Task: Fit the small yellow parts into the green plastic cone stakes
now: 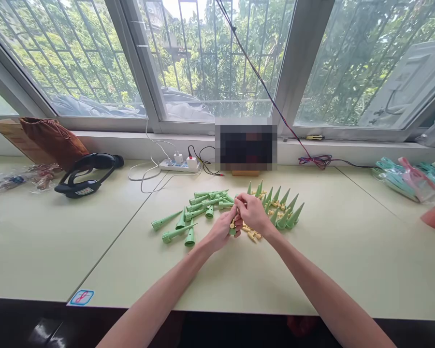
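Note:
My left hand (pixel 221 231) is closed around a green plastic cone piece (pixel 232 232), mostly hidden by the fingers. A small yellow peg (pixel 232 224) shows between the fingers at this piece. Just above, my right hand (pixel 253 212) pinches at the top of the held piece, its fingertips touching my left hand. To the left lies a loose pile of green cone pieces (pixel 199 208), most on their sides. On the right several green cones (pixel 290 218) stand upright, points up. Small yellow pegs (pixel 253 236) are scattered beside and under my right hand.
Behind the cones stands a blurred dark screen (pixel 245 147). A power strip (pixel 180 166) with cables sits at the back. On the left are a black headset (pixel 89 174) and a brown bag (pixel 54 140). Plastic-wrapped items (pixel 409 179) lie far right on the pale table (pixel 137 270).

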A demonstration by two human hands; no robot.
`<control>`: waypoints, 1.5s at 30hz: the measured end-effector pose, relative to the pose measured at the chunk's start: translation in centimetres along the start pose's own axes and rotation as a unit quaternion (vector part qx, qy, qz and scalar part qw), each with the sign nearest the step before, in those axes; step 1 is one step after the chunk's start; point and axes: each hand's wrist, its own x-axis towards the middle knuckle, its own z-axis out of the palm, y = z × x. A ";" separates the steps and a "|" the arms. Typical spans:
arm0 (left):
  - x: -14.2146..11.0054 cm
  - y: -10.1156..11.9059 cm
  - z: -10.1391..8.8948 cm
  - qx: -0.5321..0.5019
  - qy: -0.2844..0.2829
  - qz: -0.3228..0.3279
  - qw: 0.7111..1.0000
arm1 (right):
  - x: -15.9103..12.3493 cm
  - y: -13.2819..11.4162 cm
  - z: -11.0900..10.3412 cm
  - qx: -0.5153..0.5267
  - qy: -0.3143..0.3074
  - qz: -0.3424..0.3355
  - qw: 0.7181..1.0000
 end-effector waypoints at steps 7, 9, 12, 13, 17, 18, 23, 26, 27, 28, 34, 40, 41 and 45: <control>-0.1 -0.2 0.2 -0.010 0.013 0.002 1.000 | -0.1 0.2 0.2 0.005 0.008 0.002 1.000; -0.1 -0.1 0.3 -0.004 0.016 0.002 1.000 | -0.2 0.1 0.2 0.011 0.008 0.004 1.000; -0.2 0.0 0.4 0.010 0.022 0.003 1.000 | -0.3 -0.1 0.1 0.029 0.007 0.014 0.999; -0.2 0.0 0.4 0.016 0.024 0.005 1.000 | -0.4 -0.2 0.1 0.038 0.005 0.020 0.999; 0.0 -0.3 0.2 0.040 0.045 0.019 0.998 | -0.5 -0.3 0.0 0.048 -0.006 0.027 0.998; 0.0 -0.4 0.2 0.046 0.054 0.023 0.997 | -0.5 -0.3 0.0 0.041 -0.005 0.023 0.999; 0.2 -0.6 -0.2 0.106 0.074 0.062 0.990 | -0.8 -0.7 -0.6 -0.008 -0.003 -0.008 1.000; 0.3 -0.5 -0.5 0.143 0.094 0.095 0.981 | -1.1 -0.9 -0.9 -0.038 -0.018 -0.033 0.999; 0.4 -0.4 -0.7 0.151 0.108 0.106 0.977 | -1.1 -1.1 -1.1 -0.052 -0.020 -0.044 0.997; 0.5 -0.3 -0.8 0.159 0.125 0.118 0.972 | -1.2 -1.2 -1.3 -0.066 -0.021 -0.058 0.996; 1.0 0.1 -1.4 0.153 0.232 0.197 0.940 | 0.4 -2.5 -3.6 -0.127 -0.019 -0.138 0.982; 1.2 -0.1 -1.7 0.182 0.233 0.205 0.933 | 5.5 -2.8 -4.7 -0.211 -0.005 -0.143 0.967; 1.2 -0.2 -1.6 0.187 0.227 0.201 0.934 | 6.3 -2.6 -4.5 -0.228 -0.008 -0.137 0.964; 1.1 -0.6 -1.4 0.219 0.209 0.190 0.934 | 8.5 -1.7 -3.6 -0.305 -0.031 -0.110 0.946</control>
